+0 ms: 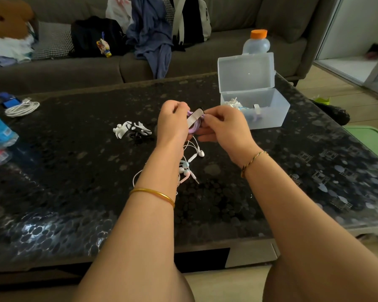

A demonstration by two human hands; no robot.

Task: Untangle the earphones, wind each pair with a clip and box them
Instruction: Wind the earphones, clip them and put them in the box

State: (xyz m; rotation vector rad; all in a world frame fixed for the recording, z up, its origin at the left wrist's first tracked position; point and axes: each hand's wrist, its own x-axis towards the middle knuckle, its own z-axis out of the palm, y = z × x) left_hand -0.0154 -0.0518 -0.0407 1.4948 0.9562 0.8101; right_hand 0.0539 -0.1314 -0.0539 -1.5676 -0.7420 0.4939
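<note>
A long grey fabric sofa (52, 70) strewn with bags and clothes runs behind a dark, pebble-patterned glass-topped coffee table (74, 192). At the table's far right stands a translucent plastic box (268, 112), its hinged lid upright and open, with a wound white pair of earphones (232, 103) inside against its left wall. A clear bottle with an orange cap (256, 43) rises just behind the lid.

Above the middle of the table the left hand (172, 123) and right hand (225, 127) meet. The left hand's fingers curl round a coil of purple earphone cord (193, 130), and the right hand's thumb and fingertips pinch the coil's other side, where a flat white strap clip (194, 118) crosses it.

Below the hands, a loose tangle of white, pale blue and pink earphones (190, 164) lies on the glass. A small heap of spare white clips (131, 128) lies left of the hands, and a coiled white charging cable (22, 107) lies at the far left.
</note>
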